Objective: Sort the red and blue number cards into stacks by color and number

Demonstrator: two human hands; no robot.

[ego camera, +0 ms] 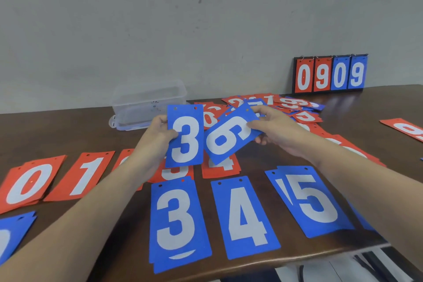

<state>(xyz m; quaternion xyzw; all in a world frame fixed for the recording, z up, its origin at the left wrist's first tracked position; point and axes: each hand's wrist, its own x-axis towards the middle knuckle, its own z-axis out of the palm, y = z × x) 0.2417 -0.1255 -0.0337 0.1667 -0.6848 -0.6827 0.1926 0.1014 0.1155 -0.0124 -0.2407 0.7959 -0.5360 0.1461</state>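
Note:
My left hand pinches a blue 3 card upright above the table. My right hand holds a blue 6 card tilted beside it, overlapping its right edge. Below lie blue stacks: 3, 4 and 5. Red stacks of 0 and 1 sit at the left; more red stacks, a 3 and a 4, are partly hidden under my hands. A loose pile of mixed cards lies behind.
A clear plastic box stands at the back by the wall. A flip scoreboard reading 0909 leans at the back right. A red card lies at the far right, a blue stack at the near left. The table's front edge is close.

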